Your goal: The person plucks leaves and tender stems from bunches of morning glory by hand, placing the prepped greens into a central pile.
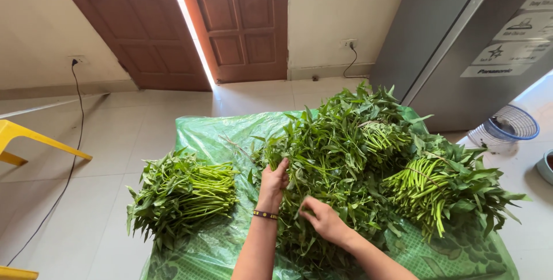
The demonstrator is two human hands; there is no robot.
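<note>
A big loose heap of leafy green stalks [340, 153] lies on a green plastic sheet [201, 136] spread on the tiled floor. My left hand [272, 183], with a dark beaded band on the wrist, reaches into the heap's left side and grips some stalks. My right hand [322, 218] is closed on stalks at the heap's near edge. A tidy bundle of stalks [181, 195] lies apart on the sheet's left. Another bundle with its cut ends facing me [432, 190] rests on the right.
Brown double doors [190, 26] stand at the back, slightly ajar. A grey fridge [461, 44] is at the right, with a white and blue basket [507, 124] beside it. A yellow chair [23, 142] and a black cable [69, 165] are on the left.
</note>
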